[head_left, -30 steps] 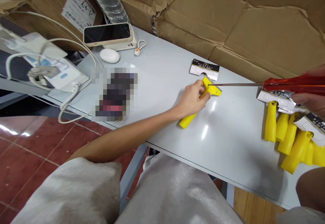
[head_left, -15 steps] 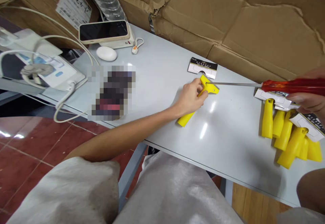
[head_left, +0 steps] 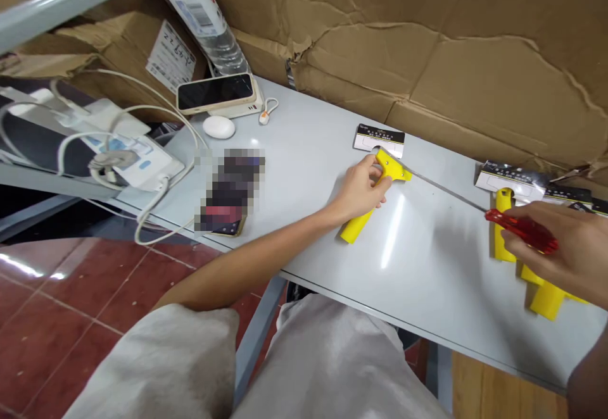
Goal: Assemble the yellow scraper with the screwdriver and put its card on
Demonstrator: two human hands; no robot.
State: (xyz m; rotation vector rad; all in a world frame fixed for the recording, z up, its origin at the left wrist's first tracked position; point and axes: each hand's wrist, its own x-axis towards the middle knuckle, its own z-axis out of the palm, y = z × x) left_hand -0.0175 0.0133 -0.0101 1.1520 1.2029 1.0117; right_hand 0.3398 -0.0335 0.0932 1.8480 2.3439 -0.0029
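My left hand (head_left: pixel 360 188) presses a yellow plastic scraper (head_left: pixel 373 199) flat on the grey table (head_left: pixel 304 172), fingers around its neck below the wide head. My right hand (head_left: pixel 567 251) grips the red handle of a long screwdriver (head_left: pixel 521 230). Its thin steel shaft reaches left and its tip touches the scraper's head. A small black-and-white label card (head_left: pixel 379 140) lies just behind the scraper.
A heap of yellow scrapers with label cards (head_left: pixel 536 273) lies at the right under my right hand. At the far left are a phone on a power bank (head_left: pixel 216 93), a white oval case (head_left: pixel 219 127), a water bottle (head_left: pixel 202 14) and a power strip with cables (head_left: pixel 128 159). Cardboard (head_left: pixel 427 45) walls the back.
My right hand dropped lower and nearer to me with the screwdriver, so the shaft now slopes down to the right. The left hand and scraper stayed in place. The camera tilted.
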